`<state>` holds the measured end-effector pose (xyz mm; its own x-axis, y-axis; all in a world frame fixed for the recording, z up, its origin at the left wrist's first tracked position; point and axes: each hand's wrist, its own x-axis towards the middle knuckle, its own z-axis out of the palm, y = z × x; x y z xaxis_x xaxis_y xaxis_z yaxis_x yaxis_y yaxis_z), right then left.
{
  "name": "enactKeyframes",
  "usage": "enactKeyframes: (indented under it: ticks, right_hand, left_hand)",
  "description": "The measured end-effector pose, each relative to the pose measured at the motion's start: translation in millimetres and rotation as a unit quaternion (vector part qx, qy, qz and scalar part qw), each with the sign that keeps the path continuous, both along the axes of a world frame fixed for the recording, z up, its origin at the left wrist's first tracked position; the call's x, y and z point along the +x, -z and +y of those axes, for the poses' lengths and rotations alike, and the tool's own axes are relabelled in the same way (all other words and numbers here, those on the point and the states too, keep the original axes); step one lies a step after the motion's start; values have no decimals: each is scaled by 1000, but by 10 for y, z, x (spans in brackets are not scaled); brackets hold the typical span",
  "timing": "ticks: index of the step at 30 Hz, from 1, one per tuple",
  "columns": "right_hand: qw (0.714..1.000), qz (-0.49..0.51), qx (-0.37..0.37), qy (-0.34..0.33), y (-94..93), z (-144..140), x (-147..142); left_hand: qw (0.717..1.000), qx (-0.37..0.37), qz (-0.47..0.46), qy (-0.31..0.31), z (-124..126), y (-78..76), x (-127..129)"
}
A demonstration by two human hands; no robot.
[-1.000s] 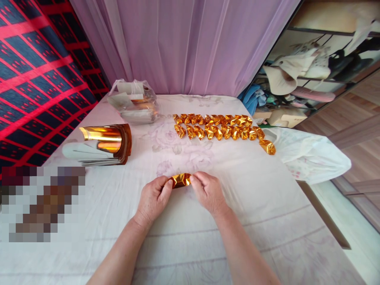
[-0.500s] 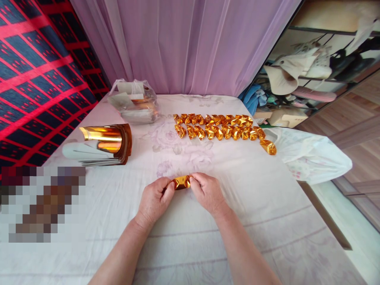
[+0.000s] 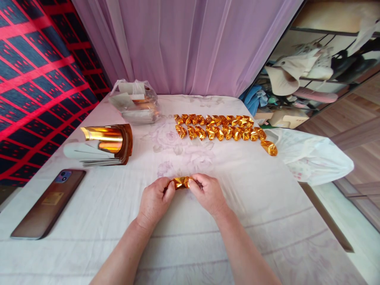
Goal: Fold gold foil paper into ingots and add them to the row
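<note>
My left hand point(image 3: 156, 198) and my right hand point(image 3: 208, 194) pinch the two ends of a folded piece of gold foil paper point(image 3: 181, 182) just above the table. Its shiny middle shows between my thumbs, while the ends are hidden in my fingers. Beyond my hands, several folded gold foil pieces point(image 3: 219, 132) lie in two rows on the cloth. One more folded piece point(image 3: 269, 148) sits at the right end, near the table edge. To the left stands a curled stack of gold foil sheets point(image 3: 111, 138) with pale backs.
A brown phone point(image 3: 49, 206) lies at the left. Behind the stack is a clear plastic bag point(image 3: 135, 103) holding more sheets. A white plastic bag point(image 3: 320, 156) hangs beside the right table edge, near shelves of shoes and boxes point(image 3: 287, 118). Purple curtain point(image 3: 184, 47) closes off the back.
The foil piece between my hands looks more creased and slightly narrower in its middle. Both hands keep their grip almost in place. The phone, pixelated before, now shows clearly.
</note>
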<state>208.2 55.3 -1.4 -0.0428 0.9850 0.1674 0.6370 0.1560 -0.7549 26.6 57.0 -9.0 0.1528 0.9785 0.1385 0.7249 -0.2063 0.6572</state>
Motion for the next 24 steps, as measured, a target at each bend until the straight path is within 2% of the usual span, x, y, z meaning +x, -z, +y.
enactKeyframes:
  ticks: [9,24]
  right_hand:
    - [1000,9,-27,7,-17,-2,-7]
    - [999,-46,7,14,-13,-23,-56]
  left_hand:
    - [1000,-5,-3,18,13,50,-16]
    - [1000,-2,8,18,9,0,13]
